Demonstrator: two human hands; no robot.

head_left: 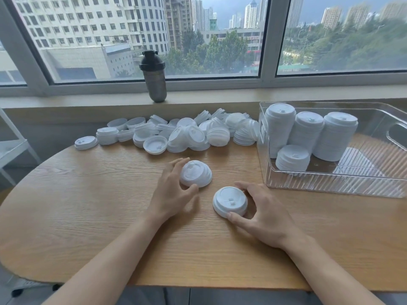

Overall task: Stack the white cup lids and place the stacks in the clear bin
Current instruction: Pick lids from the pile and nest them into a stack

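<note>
Nearest, a single white lid is pinched at its rim by the right hand, thumb on the near edge and fingers curled round the far edge; it lies dome-up, flat on the wooden table. Just beyond and to the left of this grip, a short stack of lids is held by the left hand, thumb at the near rim and fingers spread over the far side. The stack is tilted, its axis leaning away and leftward. The two are close but apart, so the coming join is judged to turn on aligning the domes.

Farther on, the loose pile of lids lies beyond both grips. To the right and beyond the right hand, the clear bin is seen, holding four stacks.
</note>
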